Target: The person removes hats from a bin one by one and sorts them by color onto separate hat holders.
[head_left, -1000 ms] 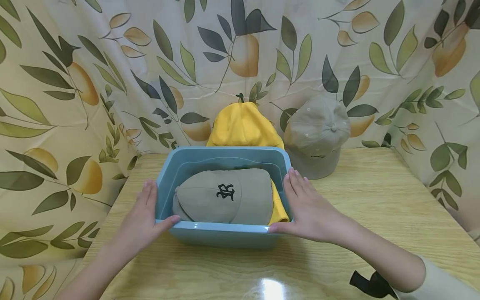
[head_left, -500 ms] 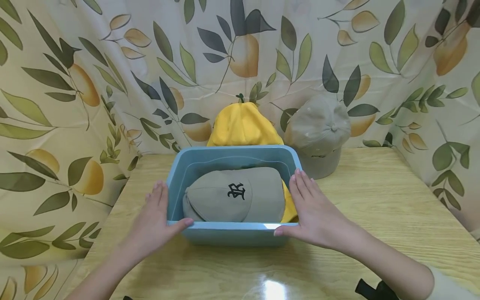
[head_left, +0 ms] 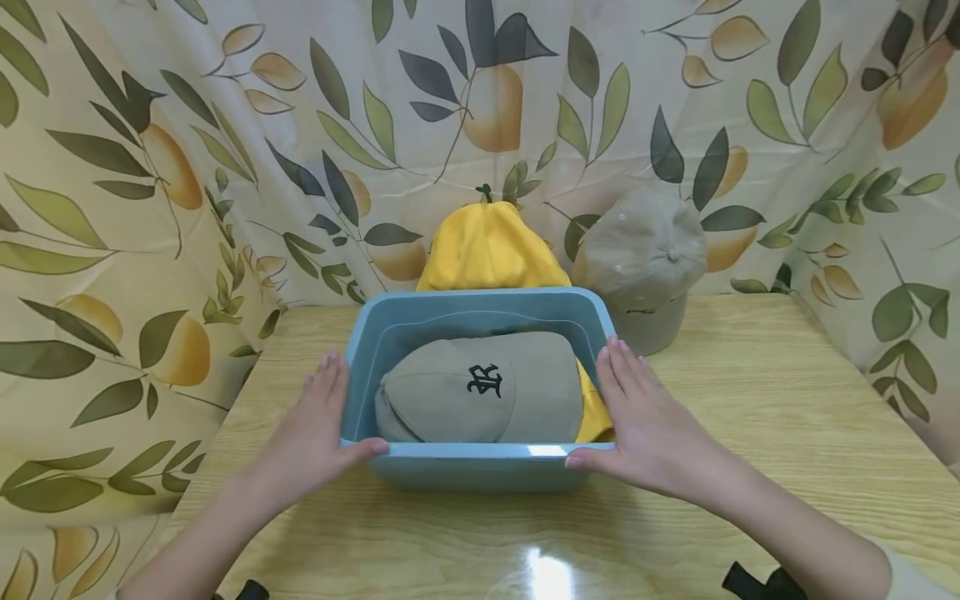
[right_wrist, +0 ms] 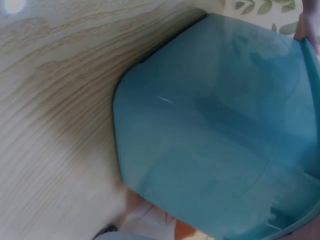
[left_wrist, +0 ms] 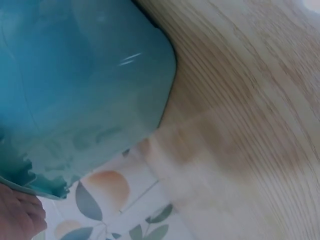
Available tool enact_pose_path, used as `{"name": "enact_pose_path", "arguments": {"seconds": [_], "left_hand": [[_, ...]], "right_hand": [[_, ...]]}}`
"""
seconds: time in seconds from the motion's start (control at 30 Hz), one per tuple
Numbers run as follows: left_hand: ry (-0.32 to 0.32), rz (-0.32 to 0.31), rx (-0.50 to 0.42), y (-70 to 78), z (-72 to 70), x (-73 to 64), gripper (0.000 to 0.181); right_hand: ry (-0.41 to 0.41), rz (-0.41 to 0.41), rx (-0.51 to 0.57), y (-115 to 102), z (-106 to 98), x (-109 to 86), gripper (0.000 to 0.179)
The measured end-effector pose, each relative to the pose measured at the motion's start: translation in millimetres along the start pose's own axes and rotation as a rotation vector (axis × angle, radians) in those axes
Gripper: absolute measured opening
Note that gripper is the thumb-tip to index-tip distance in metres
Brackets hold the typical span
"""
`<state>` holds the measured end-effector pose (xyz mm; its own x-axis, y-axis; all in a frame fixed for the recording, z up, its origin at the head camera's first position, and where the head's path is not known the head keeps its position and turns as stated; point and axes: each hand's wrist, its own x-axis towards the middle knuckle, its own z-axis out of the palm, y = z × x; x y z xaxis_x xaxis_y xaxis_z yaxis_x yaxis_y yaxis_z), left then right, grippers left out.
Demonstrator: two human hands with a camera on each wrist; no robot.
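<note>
A blue plastic bin (head_left: 480, 473) stands on the wooden table, with a hand at either side. My left hand (head_left: 315, 417) lies along its left side, fingers straight and thumb on the front rim. On the opposite side, my right hand (head_left: 648, 425) rests the same way, its thumb over the front right corner. Inside the bin lies a grey baseball cap (head_left: 547, 383) with a black embroidered letter. Part of a yellow item (head_left: 592, 412) shows beneath it at the right. Both wrist views show the bin's outer wall close up.
Behind the bin sits a yellow hat (head_left: 491, 250) with a green stem, its lower part hidden. A second, light grey baseball cap (head_left: 645, 258) leans against the leaf-patterned cloth (head_left: 285, 158) at the back. The wooden table (head_left: 765, 392) extends to the right.
The bin has slid to the right across the table with the grey cap inside. Both hands have moved along with it. The hats behind have stayed in place.
</note>
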<state>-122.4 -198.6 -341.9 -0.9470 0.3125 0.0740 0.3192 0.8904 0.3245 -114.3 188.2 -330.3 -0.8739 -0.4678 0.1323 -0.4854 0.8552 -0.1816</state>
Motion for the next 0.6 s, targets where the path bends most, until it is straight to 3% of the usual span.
{"name": "enact_pose_path", "arguments": {"seconds": [0.27,0.6], "left_hand": [[-0.004,-0.009,0.004,16.7,6.7,1.6,0.115],[-0.009,0.028,0.061,38.3,11.0,6.8,0.110]], "right_hand": [[0.021,-0.008,0.002,13,-1,-13.2,0.115],[0.042,-0.032,-0.030,31,-4,-29.5,0.114]]}}
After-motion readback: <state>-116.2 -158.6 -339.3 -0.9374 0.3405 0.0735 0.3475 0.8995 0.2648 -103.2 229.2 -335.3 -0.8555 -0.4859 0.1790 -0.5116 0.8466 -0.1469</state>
